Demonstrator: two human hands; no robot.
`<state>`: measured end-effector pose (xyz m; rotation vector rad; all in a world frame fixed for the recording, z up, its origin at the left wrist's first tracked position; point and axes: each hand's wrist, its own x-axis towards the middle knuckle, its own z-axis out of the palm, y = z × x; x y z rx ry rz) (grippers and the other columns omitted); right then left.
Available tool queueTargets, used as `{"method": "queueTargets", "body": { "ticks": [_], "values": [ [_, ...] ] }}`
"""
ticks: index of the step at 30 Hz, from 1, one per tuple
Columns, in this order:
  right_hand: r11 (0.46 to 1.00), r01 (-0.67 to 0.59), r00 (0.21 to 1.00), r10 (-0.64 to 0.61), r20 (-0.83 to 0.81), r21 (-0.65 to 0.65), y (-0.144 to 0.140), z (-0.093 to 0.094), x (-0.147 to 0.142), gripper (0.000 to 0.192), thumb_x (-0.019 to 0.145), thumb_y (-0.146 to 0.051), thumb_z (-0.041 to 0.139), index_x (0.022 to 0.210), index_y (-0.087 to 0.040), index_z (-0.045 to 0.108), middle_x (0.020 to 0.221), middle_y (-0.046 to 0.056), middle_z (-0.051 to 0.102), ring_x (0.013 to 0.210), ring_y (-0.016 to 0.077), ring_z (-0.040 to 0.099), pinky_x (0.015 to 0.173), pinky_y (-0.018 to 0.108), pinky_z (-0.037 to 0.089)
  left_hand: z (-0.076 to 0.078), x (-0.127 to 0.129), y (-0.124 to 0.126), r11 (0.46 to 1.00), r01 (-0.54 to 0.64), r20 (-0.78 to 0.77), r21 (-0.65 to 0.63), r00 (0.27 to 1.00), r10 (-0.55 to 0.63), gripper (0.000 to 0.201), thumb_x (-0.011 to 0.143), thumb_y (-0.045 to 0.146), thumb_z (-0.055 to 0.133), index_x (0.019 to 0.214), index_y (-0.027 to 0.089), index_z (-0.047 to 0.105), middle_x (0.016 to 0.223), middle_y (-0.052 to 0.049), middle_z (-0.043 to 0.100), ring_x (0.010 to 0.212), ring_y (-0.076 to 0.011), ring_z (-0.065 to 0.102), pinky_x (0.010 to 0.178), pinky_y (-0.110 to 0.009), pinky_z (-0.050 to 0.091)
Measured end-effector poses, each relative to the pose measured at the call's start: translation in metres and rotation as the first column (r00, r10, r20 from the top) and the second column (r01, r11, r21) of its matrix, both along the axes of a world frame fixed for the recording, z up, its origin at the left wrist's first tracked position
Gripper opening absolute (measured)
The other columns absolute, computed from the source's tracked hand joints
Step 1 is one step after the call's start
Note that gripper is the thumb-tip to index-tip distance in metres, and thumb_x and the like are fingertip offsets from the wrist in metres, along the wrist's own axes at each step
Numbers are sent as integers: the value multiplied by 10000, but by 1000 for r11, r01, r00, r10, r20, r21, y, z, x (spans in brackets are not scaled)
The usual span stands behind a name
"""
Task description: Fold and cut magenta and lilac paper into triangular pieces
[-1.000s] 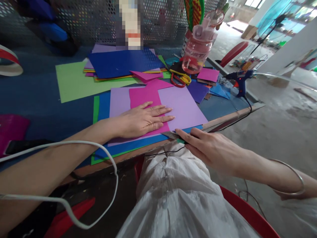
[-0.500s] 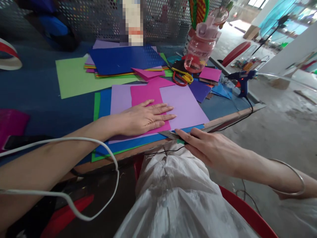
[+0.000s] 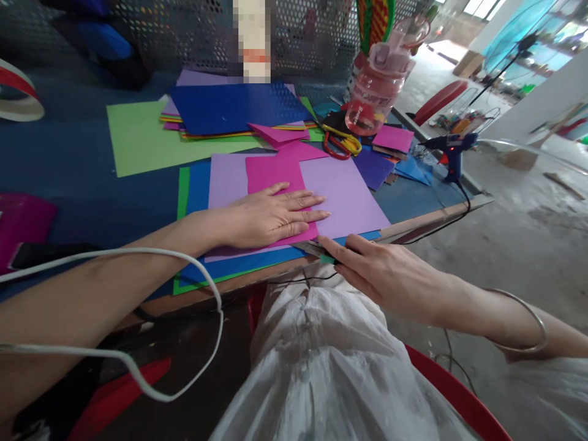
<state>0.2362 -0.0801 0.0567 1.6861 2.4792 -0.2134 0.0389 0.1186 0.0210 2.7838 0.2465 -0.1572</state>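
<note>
My left hand (image 3: 275,217) lies flat with fingers spread on a magenta sheet (image 3: 273,171), pressing it down. That sheet rests on a larger lilac sheet (image 3: 346,196), with blue (image 3: 199,184) and green (image 3: 183,190) sheets beneath. Close to the table's front edge, my right hand (image 3: 367,266) is closed round a craft knife (image 3: 312,248) with a grey blade and a bit of green at the handle. The blade points left beside the magenta sheet's lower right corner. Most of the handle is hidden in my fingers.
Behind the sheets is a paper stack topped by dark blue (image 3: 239,110). Red-and-yellow-handled scissors (image 3: 342,144), a pink bottle (image 3: 374,95) and a glue gun (image 3: 450,150) stand or lie rightward. A white cable (image 3: 215,294) loops over my left forearm; a tape roll (image 3: 18,92) is far left.
My right hand with the knife has shifted slightly left along the table edge. My left hand stays pressed on the magenta sheet. The whole view has shifted a little.
</note>
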Motion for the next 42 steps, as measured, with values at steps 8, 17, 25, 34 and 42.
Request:
{"method": "queueTargets", "body": {
  "ticks": [8, 17, 25, 34, 42],
  "values": [
    [1000, -23, 998, 23, -58, 0, -2, -2, 0, 524, 1124, -290, 307, 1619, -120, 331, 1079, 109, 688, 819, 197, 696, 611, 285, 425, 0, 1, 0, 1000, -8, -12, -12, 1000, 8, 553, 1122, 451, 242, 1674, 429, 274, 1792, 66, 175, 1666, -185, 128, 1328, -492, -17],
    [999, -35, 999, 35, -41, 5, -1, -3, -2, 527, 1121, -291, 301, 1616, -113, 342, 1051, 102, 677, 779, 195, 685, 582, 288, 399, 3, 0, -1, 1000, -14, -25, -14, 1000, 14, 561, 1120, 442, 234, 1679, 410, 272, 1791, 61, 181, 1667, -190, 121, 1330, -497, -3],
    [998, -38, 998, 35, 61, 56, 8, 5, 7, 514, 1113, -291, 352, 1606, -148, 386, 1050, 90, 660, 674, 146, 597, 548, 282, 316, -3, 3, -19, 955, -282, 6, 95, 959, 282, 589, 1128, 434, 202, 1705, 323, 232, 1803, -5, 129, 1665, -252, 141, 1326, -536, 71],
    [990, -125, 992, 123, 33, 71, 20, 14, 23, 509, 1116, -260, 371, 1617, -177, 410, 1024, 69, 661, 660, 132, 578, 606, 280, 374, 6, -6, -4, 955, -249, -10, 159, 967, 253, 665, 1062, 652, 347, 1663, 368, 360, 1787, -21, 231, 1595, -373, 304, 1277, -560, 195],
    [981, -150, 989, 151, -4, 121, 19, 6, 27, 514, 1120, -268, 353, 1618, -156, 406, 1021, 75, 673, 667, 138, 594, 604, 275, 402, -3, -20, 14, 996, -65, -44, 64, 997, 67, 559, 1102, 589, 270, 1652, 486, 299, 1804, 71, 104, 1672, -308, 76, 1305, -589, -16]
  ]
}}
